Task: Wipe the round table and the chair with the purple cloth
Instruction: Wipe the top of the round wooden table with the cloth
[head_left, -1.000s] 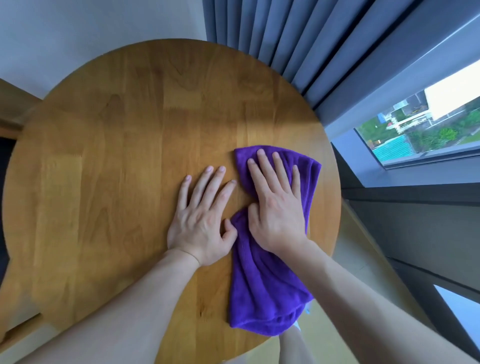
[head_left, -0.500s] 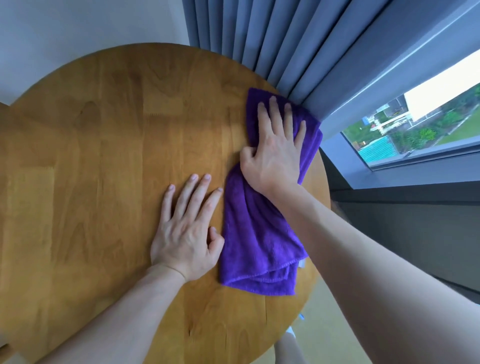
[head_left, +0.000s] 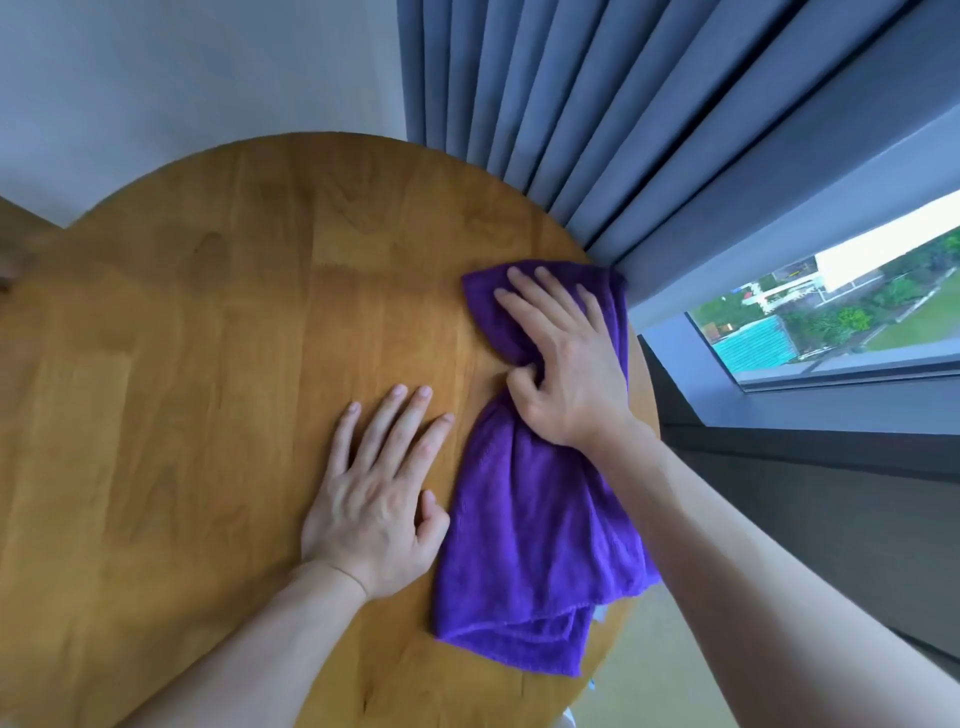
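Right now the purple cloth (head_left: 540, 525) lies in a long bunched strip along the right edge of the round wooden tabletop (head_left: 218, 395), its upper end near the far right edge beside the curtain and its lower end folded over on itself close to the near right edge. One corner of the cloth hangs slightly past the tabletop's right edge.

On the upper part of the cloth sits the right hand (head_left: 566, 364), fingers stretched out flat over the fabric and pressing it down, while the thumb curls in and pinches a gathered fold at the cloth's narrow middle. Just left of the cloth, the left hand (head_left: 379, 493) rests palm down on the bare wood, fingers straight and spread a little, grasping nothing; its thumb lies just beside the cloth's edge, and I cannot tell if it touches.

Grey-blue curtains (head_left: 561, 119) hang behind the far right edge, and a window (head_left: 841, 312) with greenery outside shows off to the right. A pale wall (head_left: 197, 78) stands behind the far edge.
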